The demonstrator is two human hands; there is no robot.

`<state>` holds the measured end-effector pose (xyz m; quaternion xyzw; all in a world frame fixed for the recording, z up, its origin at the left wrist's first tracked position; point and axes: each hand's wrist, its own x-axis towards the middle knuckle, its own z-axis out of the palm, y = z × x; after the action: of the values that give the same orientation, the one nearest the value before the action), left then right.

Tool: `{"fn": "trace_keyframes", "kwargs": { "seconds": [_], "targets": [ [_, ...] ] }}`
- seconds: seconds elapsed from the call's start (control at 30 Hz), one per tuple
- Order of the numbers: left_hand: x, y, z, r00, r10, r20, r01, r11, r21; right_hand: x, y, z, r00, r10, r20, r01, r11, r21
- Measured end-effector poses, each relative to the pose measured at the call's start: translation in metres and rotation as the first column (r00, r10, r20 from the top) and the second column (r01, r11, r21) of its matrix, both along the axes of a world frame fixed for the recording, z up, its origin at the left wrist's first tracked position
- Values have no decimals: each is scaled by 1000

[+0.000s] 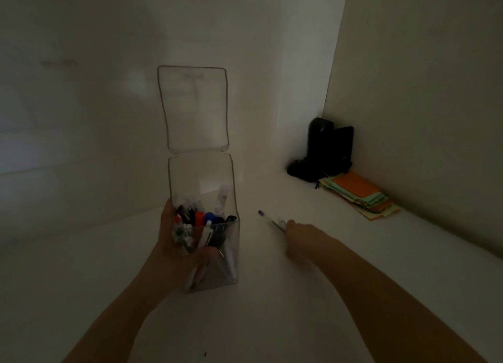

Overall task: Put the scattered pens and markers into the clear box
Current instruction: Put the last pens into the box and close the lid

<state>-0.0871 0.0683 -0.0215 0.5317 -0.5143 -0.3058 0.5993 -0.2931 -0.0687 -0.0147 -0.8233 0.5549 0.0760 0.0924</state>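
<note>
The clear box (202, 172) stands on the white desk with its hinged lid (192, 109) flipped up and open. Several pens and markers (202, 221) with black, red, blue and white caps stand inside it. My left hand (174, 240) grips the box from its left side, thumb across the front wall. To the right of the box my right hand (298, 236) is closed on a clear pen with a blue tip (268, 219); the pen points up and left, its tip just above the desk.
A black device with a cable (324, 150) stands in the back right corner. A stack of orange and green paper notes (359, 195) lies beside it along the right wall. The white desk (272, 322) is dimly lit.
</note>
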Motion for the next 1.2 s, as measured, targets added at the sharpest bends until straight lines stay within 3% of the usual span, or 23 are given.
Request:
{"fn": "trace_keyframes", "kwargs": {
  "seconds": [0.1,0.17,0.2,0.23,0.27,0.33,0.37,0.4,0.5,0.57,0.73,0.93,1.0,1.1,1.2],
  "targets": [
    [-4,4,6,1000,-1,21,1,1000,18,-7,5,1,997,21,70,-16,997,-70],
    [-5,7,10,1000,1,-3,-1,1000,29,-13,4,8,947,-25,320,48,997,-65],
    [-7,9,13,1000,3,-15,-3,1000,30,-13,5,18,855,-47,516,98,993,-71],
    [-8,10,14,1000,-2,-21,2,1000,24,-13,8,35,687,-63,724,142,989,-49],
    [-9,11,15,1000,-1,-16,1,1000,24,-9,14,57,453,-59,889,148,989,-10],
    [-10,12,14,999,-34,-21,34,998,45,2,37,106,23,1,1000,70,998,-3],
    [-11,11,12,997,-64,-31,66,996,59,11,52,130,-95,69,993,32,997,-66],
    [-11,9,10,996,-78,-37,80,995,62,20,66,149,-153,148,977,12,989,-148],
    [-16,9,9,999,-37,23,37,999,-9,53,98,178,-254,292,922,-30,951,-309],
    [-18,7,6,1000,-14,22,14,1000,-17,77,106,175,-257,326,910,-56,935,-351],
    [-21,13,8,997,49,64,-52,997,50,109,103,142,-142,363,921,-61,925,-375],
    [-24,10,10,999,30,37,-31,999,28,114,94,143,-258,277,926,7,959,-284],
    [-25,9,9,998,31,50,-31,999,11,115,89,139,-188,299,936,-13,952,-307],
    [-24,10,10,999,29,29,-29,1000,2,116,88,121,8,261,965,-69,963,-260],
    [-24,12,11,999,28,24,-28,1000,11,111,90,115,23,31,999,-89,996,-29]
  ]
}}
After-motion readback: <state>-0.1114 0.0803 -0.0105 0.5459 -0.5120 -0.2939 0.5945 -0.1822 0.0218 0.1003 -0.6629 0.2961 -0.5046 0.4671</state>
